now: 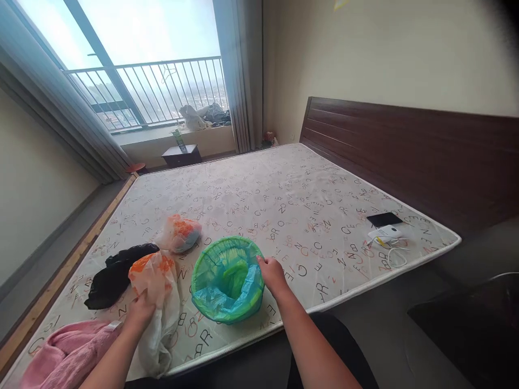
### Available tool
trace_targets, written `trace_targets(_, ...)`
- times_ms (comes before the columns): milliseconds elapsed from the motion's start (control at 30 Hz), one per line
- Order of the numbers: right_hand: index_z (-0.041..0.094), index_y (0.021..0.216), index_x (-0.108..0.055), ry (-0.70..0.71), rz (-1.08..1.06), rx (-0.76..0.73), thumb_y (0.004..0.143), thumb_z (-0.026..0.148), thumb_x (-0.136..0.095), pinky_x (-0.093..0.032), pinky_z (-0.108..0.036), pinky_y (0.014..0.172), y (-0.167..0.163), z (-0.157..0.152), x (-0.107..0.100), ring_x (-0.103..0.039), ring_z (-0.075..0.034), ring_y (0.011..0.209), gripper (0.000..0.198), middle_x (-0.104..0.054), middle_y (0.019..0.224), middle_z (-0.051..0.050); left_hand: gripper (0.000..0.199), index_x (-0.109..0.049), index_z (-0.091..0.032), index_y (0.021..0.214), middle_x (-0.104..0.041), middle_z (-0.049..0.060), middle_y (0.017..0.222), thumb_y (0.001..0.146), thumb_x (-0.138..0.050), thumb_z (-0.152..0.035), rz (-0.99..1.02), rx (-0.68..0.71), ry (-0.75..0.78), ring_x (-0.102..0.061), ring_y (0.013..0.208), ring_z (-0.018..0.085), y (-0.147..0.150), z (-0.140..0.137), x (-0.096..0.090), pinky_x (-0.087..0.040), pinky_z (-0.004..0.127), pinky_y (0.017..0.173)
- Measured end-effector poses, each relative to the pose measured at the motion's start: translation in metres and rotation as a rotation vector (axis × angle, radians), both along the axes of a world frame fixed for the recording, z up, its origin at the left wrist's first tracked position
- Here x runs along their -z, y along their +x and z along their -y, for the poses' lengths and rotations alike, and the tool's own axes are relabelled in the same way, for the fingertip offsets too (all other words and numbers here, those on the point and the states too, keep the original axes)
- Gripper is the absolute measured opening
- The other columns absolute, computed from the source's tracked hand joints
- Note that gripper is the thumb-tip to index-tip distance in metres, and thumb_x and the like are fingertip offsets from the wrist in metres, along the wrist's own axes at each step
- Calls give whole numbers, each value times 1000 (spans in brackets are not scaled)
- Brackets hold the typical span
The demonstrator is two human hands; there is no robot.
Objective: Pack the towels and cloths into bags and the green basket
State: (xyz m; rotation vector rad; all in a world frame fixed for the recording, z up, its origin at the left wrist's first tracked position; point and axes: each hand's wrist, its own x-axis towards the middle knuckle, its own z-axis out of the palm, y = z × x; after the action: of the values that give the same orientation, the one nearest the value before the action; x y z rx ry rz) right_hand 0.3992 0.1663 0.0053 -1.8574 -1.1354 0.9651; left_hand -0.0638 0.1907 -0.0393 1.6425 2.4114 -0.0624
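Note:
A green trash can stands near the mattress's front edge, its mouth tilted toward me and lined with a thin blue-green bag. My right hand is closed on the right side of its rim, thumb on top. To the left, my left hand is closed on a white plastic bag with orange print; its fingertips are partly hidden. A black plastic bag lies just beyond that hand. Another orange-and-white plastic bag sits behind it, with something bluish inside.
The letter-print mattress reaches to a dark wooden headboard. Pink cloth lies at front left. A black tablet-like slab and a white device with a cable lie at right. A small nightstand stands by the window.

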Motion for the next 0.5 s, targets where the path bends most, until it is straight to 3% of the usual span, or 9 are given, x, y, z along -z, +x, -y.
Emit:
trace_targets(67, 23, 56, -44, 12, -9, 7, 87, 58, -44, -23, -29, 54, -2, -1, 3, -42, -17, 54, 47, -51, 54, -1, 61, -51, -6, 144, -70, 20, 119, 84, -47, -17, 36, -35, -22, -67, 114, 35, -20, -4, 1, -53, 41, 93)
trace_targets(233, 22, 58, -49, 6, -35, 7, 87, 62, -45, -25, -29, 53, -5, -3, 8, -44, -17, 55, 49, -53, 54, -1, 61, -54, -5, 139, -61, 22, 135, 80, -47, -19, -15, -37, 275, -55, 131, 33, -64, -31, -19, -45, 40, 107)
trace_targets(400, 21, 60, -55, 0, -48, 12, 87, 61, -46, -28, -28, 54, -7, -5, 6, -47, -17, 57, 49, -57, 58, -3, 52, -66, -8, 117, -71, 18, 107, 67, -57, -22, 30, -168, 149, -65, 111, 40, -93, -45, -28, -53, 47, 92)
trace_targets(500, 20, 63, -58, -1, -71, -4, 88, 61, -44, -30, -27, 56, -8, -5, 4, -50, -18, 61, 50, -61, 63, -4, 52, -63, -14, 122, -61, 20, 134, 72, -58, -29, -101, -294, 413, -56, 124, 44, -82, -44, -30, -50, 59, 93)
